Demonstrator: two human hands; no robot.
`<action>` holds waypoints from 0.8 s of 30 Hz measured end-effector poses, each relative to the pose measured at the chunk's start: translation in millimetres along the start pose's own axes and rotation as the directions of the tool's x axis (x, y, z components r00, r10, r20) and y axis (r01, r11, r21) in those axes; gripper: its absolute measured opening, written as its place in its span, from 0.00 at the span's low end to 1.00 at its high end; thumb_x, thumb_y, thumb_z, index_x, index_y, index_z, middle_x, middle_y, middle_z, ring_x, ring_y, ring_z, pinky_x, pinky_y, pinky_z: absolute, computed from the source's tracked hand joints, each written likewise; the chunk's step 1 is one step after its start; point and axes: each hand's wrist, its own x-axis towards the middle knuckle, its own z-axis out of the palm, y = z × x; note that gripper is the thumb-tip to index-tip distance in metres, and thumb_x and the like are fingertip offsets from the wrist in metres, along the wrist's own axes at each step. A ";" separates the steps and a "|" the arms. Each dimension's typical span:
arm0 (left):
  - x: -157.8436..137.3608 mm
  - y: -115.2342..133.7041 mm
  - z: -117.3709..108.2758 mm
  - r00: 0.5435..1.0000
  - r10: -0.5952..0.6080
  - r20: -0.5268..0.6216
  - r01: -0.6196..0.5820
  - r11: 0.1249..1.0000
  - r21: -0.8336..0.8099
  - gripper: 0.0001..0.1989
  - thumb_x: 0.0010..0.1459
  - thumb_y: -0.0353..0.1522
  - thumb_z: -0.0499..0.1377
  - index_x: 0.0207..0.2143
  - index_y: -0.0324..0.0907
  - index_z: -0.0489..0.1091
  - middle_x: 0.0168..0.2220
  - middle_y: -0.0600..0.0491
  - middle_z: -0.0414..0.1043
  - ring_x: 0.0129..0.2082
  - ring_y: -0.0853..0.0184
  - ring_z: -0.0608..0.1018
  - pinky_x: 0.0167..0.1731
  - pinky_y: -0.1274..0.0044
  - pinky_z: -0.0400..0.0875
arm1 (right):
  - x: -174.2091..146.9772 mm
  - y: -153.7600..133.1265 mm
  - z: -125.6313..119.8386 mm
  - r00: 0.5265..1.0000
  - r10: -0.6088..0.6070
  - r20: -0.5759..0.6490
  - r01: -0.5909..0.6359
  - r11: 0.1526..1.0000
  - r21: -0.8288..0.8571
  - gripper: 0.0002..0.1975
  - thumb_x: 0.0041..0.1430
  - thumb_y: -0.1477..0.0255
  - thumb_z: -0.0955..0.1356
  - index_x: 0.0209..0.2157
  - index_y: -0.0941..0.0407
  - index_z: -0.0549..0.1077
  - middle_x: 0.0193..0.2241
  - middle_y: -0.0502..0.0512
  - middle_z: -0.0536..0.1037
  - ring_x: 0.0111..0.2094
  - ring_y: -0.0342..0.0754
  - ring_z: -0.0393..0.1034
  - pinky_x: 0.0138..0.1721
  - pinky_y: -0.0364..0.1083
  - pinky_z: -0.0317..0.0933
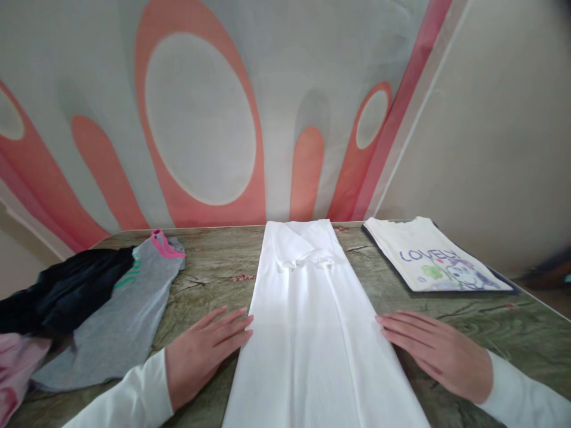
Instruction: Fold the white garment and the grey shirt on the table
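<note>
White garment (319, 333) mid-frame on the tabletop (214, 255), long axis running from centre down to the bottom edge; sleeves (294, 244) (as they appear) folded inward at its far end. It lies between the hands: left hand (207, 351) at its left edge, right hand (439, 353) at its right, about equally near. Both grips released, fingers extended. No container seen.

We had soft, fairly dim indoor light. The white garment (316, 356) glared brightest, its fine detail washing out, while the black cloth (84, 288) sank into murk. We noticed dark shadow under the right hand (439, 351), a backdrop (279, 77) lens-stretched toward its sides, and a blurred, dark upper-right corner.
</note>
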 end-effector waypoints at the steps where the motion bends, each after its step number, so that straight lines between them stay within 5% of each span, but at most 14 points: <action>1: -1.7 5.3 0.1 1.000 0.021 0.002 -0.021 1.000 0.010 0.22 0.59 0.24 0.44 0.54 0.52 0.56 0.55 0.57 0.58 0.57 0.66 0.57 0.57 0.66 0.47 | -1.3 -7.3 1.1 0.999 -0.034 0.004 0.034 0.999 0.010 0.19 0.59 0.75 0.58 0.51 0.49 0.64 0.50 0.50 0.67 0.52 0.47 0.59 0.56 0.53 0.49; 6: -1.1 32.0 6.7 0.990 0.140 -0.018 -0.140 0.990 0.002 0.18 0.63 0.27 0.41 0.52 0.52 0.58 0.52 0.57 0.63 0.54 0.69 0.62 0.57 0.66 0.47 | -2.5 -33.8 7.8 0.993 -0.110 -0.042 0.113 0.990 0.085 0.17 0.60 0.73 0.59 0.50 0.47 0.64 0.46 0.49 0.71 0.51 0.45 0.61 0.56 0.52 0.50; 11: 6.4 30.8 9.1 0.987 0.158 -0.024 -0.159 0.986 -0.057 0.16 0.62 0.28 0.43 0.48 0.51 0.61 0.52 0.55 0.63 0.53 0.68 0.64 0.55 0.67 0.52 | -1.0 -30.2 11.6 0.995 -0.099 -0.022 0.100 0.992 0.075 0.18 0.59 0.72 0.61 0.51 0.44 0.63 0.46 0.48 0.72 0.48 0.47 0.64 0.52 0.51 0.58; 18: 14.1 32.9 8.8 0.976 0.206 0.065 -0.185 0.955 -0.233 0.25 0.55 0.38 0.50 0.55 0.45 0.53 0.58 0.49 0.53 0.56 0.61 0.58 0.57 0.65 0.45 | 10.8 -19.0 11.5 0.945 -0.327 0.013 0.322 0.937 0.131 0.28 0.54 0.72 0.61 0.57 0.43 0.53 0.47 0.48 0.70 0.48 0.51 0.64 0.46 0.50 0.66; 24: 23.7 26.7 20.1 0.970 0.205 0.128 -0.165 0.949 -0.269 0.26 0.55 0.42 0.49 0.56 0.48 0.52 0.60 0.51 0.45 0.58 0.60 0.53 0.56 0.65 0.44 | 25.2 -20.9 21.5 0.992 -0.119 -0.039 0.125 0.956 0.264 0.27 0.55 0.72 0.58 0.56 0.40 0.53 0.50 0.48 0.66 0.52 0.52 0.58 0.47 0.55 0.63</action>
